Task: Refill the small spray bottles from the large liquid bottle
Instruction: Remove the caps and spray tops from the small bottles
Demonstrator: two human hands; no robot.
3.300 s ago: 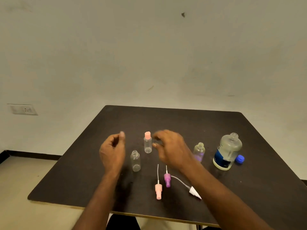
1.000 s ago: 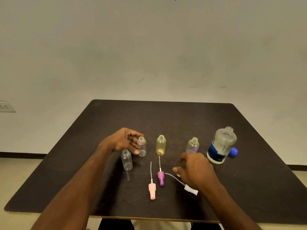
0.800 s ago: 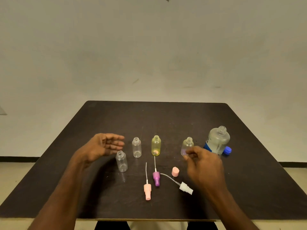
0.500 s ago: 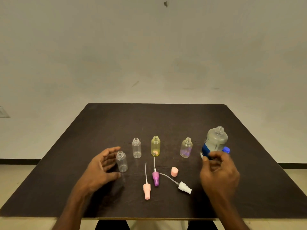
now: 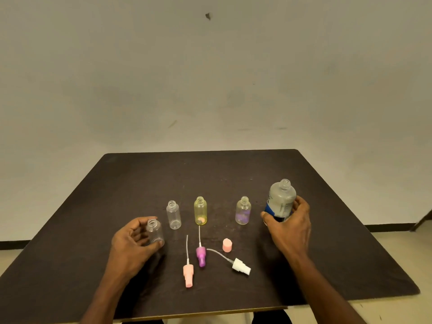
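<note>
Head view: four small spray bottles uncapped on table (image 5: 145,183), spray heads lying loose; none looks filled, pouring not yet begun.

Right hand (image 5: 288,226) curled round large liquid bottle (image 5: 281,201), uncapped, at right.

Left hand (image 5: 131,242) partly curled, thumb and fingertips gripping nearest clear small bottle (image 5: 155,232).

Dark table (image 5: 131,183) with bottles, spray heads
</note>
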